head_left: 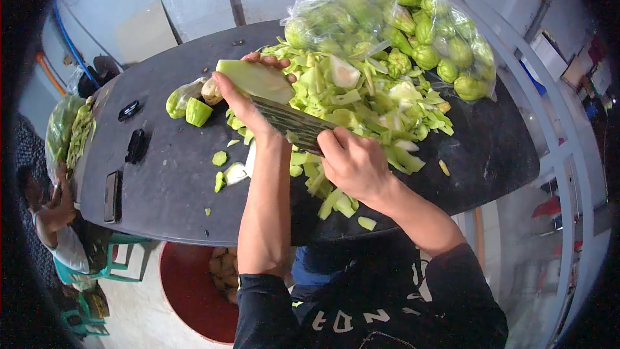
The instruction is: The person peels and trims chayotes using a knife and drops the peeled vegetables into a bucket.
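My left hand (248, 106) is closed around a peeled, pale green chayote (255, 81), thumb on the near side and fingertips showing over the far edge. In my right hand (354, 160) is a knife (290, 123) with a broad, dark, streaked blade; its handle is hidden in my fist. The blade slants up to the left, its far end right at the lower side of the chayote and close to my left palm. Below and beyond both hands spreads a heap of green peelings (349, 100) on the dark table (168, 174).
A clear plastic bag (387, 16) of whole chayotes stands at the table's back right. Cut pieces (198, 112) and small black objects (135, 146) lie on the left. A red tub (194, 291) stands below the edge. Another person (58, 220) sits far left, holding bagged greens.
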The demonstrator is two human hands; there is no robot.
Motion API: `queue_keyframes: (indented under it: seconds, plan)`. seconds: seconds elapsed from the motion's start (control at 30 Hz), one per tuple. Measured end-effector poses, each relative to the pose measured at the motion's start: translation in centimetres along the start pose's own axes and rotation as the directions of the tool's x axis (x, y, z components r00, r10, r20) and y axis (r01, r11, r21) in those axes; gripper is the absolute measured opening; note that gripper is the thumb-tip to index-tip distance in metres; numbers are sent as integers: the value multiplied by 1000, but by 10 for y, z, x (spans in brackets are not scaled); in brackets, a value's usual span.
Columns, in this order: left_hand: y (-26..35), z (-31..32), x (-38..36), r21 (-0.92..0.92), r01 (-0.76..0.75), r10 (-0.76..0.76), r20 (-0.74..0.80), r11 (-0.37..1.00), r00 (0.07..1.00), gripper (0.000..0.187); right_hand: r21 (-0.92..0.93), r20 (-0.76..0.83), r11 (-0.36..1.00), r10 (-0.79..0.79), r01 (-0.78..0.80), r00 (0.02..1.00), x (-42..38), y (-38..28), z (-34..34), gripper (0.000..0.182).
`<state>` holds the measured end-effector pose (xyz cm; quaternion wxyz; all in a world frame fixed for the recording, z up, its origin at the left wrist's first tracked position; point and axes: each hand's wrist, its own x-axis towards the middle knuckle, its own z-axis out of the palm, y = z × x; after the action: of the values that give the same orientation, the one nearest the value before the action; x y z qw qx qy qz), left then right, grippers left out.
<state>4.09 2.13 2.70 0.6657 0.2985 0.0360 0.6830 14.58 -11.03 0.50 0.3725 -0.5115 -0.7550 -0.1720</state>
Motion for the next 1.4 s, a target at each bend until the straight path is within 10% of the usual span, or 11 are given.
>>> queue_keyframes:
  seconds: [0.6, 1.0, 1.4]
  plan:
    - [-21, 12, -19, -117, 278, -267, 105, 953, 958, 69, -50, 30, 998, 41, -40, 999, 4, 6, 2, 20]
    - [-35, 18, -30, 245, 3, 20, -92, 970, 996, 64, 88, 114, 966, 233, -243, 966, 5, -5, -4, 25]
    - [-32, 28, -29, 314, -107, -12, 354, 943, 935, 80, 404, 25, 866, 310, -293, 950, 12, 10, -24, 18]
